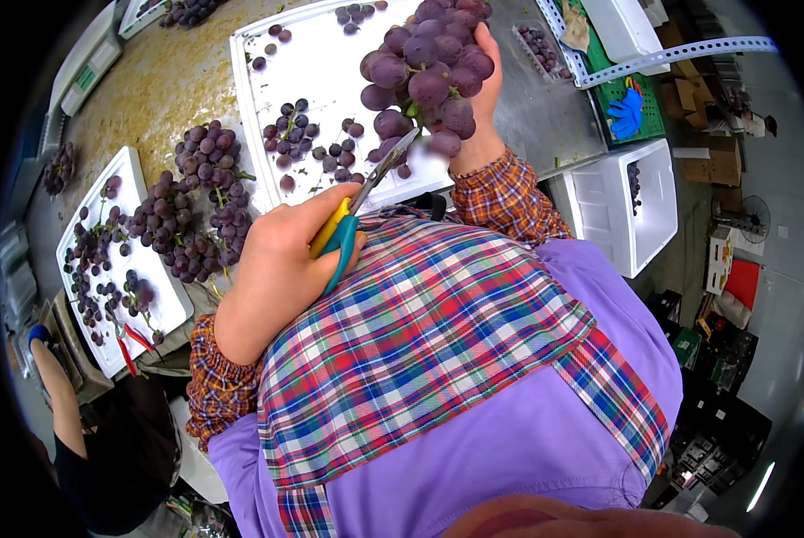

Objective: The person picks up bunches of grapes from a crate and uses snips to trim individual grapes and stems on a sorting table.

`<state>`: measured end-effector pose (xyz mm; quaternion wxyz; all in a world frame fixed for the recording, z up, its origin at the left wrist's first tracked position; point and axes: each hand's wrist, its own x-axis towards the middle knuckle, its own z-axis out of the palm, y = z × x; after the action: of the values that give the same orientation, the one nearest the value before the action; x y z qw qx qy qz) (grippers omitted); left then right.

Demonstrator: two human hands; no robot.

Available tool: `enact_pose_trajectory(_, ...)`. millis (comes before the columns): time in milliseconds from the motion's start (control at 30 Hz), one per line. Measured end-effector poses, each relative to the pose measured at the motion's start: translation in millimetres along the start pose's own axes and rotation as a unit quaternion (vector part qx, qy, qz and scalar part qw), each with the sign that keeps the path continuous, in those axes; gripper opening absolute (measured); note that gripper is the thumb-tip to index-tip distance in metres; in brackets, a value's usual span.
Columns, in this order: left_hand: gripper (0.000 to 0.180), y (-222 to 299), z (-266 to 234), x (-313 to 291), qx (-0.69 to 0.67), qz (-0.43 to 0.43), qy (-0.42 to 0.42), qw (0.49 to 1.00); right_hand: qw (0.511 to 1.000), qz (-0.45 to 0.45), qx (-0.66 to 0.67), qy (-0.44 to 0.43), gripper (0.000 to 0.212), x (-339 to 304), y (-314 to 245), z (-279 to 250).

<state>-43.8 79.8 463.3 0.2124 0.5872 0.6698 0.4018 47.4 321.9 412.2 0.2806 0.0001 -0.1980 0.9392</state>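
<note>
In my left hand [281, 260] is a pair of fruit snips [341, 235] with yellow and teal handles, my fingers closed round them. Their narrow blades reach up to the lower end of a large bunch of dark purple grapes [429, 67], near a green stem. My right hand [484, 103] supports that bunch from behind and the right side, its fingers mostly hidden by the grapes. Below the bunch lies a white tray [251, 108] with loose grapes [285, 183] and small cut clusters [291, 132].
At left, grape bunches [182, 215] lie beside and over another white tray [164, 309], with red-handled snips [131, 345] near a co-worker's arm [56, 386]. A white foam box [630, 229], clear punnet [541, 51] and blue glove [626, 115] are at right. A scale [88, 67] stands far left.
</note>
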Motion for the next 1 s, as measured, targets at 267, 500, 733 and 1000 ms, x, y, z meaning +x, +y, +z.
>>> enact_pose_trajectory(267,0.038,5,0,-4,-0.001,-0.016,-0.021,1.0,0.999,-0.002,0.049,0.013,0.037,-1,-4,18)
enact_pose_trajectory(500,0.038,3,1,-7,-0.055,-0.058,-0.027,0.996,0.999,-0.026,0.023,0.02,0.037,1,-4,17)
enact_pose_trajectory(733,0.039,-1,4,-12,-0.065,-0.073,-0.021,0.995,0.994,-0.048,-0.024,0.096,0.05,2,-1,-1)
enact_pose_trajectory(1000,0.04,10,-3,-5,-0.068,-0.1,-0.042,0.992,0.984,0.032,0.053,-0.165,0.046,13,0,-45)
